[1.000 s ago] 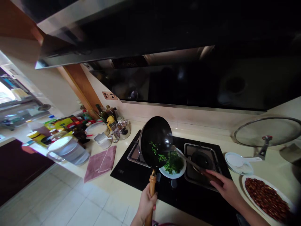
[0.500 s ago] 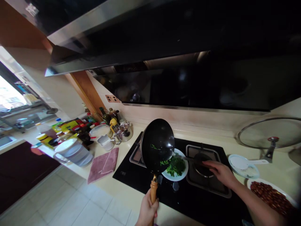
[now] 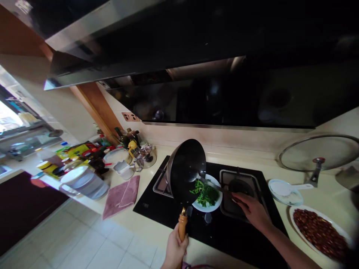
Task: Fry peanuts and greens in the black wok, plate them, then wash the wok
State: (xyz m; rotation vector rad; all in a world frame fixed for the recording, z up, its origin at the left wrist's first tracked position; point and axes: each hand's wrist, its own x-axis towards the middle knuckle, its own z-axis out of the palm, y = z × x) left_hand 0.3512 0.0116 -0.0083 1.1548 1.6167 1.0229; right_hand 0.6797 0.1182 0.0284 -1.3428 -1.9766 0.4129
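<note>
My left hand (image 3: 176, 243) is closed round the wooden handle of a black wok (image 3: 186, 168), which is tipped steeply with its mouth facing right. Below its lip, on the black hob, sits a white plate (image 3: 208, 209) heaped with chopped green leafy vegetables (image 3: 206, 192). My right hand (image 3: 251, 211) grips the handle of a spatula (image 3: 217, 186). The spatula's blade reaches to the wok's lower right edge, above the greens. Little is left visible inside the wok.
To the right stand an oval plate of reddish-brown nuts or beans (image 3: 319, 233), a small dish with a white spoon (image 3: 283, 188) and a glass lid (image 3: 316, 153). At left are a pink cloth (image 3: 121, 196), a clear water container (image 3: 86, 183) and several bottles. The range hood (image 3: 210, 89) hangs above.
Green bits that lay on the wok's inner wall are gone from there. My right hand and the spatula have moved left, its blade now at the wok's edge. The view has shifted slightly.
</note>
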